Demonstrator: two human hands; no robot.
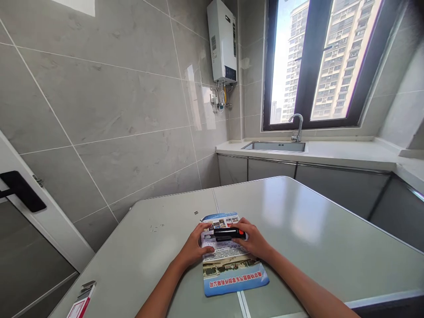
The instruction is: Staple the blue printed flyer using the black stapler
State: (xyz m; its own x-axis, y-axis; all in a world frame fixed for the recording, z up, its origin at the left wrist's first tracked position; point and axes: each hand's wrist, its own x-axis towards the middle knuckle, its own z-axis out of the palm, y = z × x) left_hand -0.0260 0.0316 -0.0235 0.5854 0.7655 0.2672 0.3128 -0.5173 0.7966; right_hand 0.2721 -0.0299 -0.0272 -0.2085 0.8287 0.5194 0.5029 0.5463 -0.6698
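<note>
A black stick-shaped tool (pixel 223 232) with an orange-red patch near its right end lies level above a printed sheet (pixel 228 265); I cannot make out its exact kind. My right hand (pixel 252 240) grips its right end between thumb and fingers. At the tool's left end, my left hand (pixel 197 244) is open, thumb and fingers apart on either side of a small pale part, its fingertips at the sheet's left edge. Blue borders, small pictures and printed text cover the sheet, which lies flat on the table (pixel 165 260).
Small dark scraps (pixel 196 212) lie on the table beyond the sheet. A red-and-white box (pixel 81 302) sits at the near left edge. Behind the table are a counter with a sink (pixel 278 146) and tap (pixel 299 126). A door handle (pixel 23 190) is at left.
</note>
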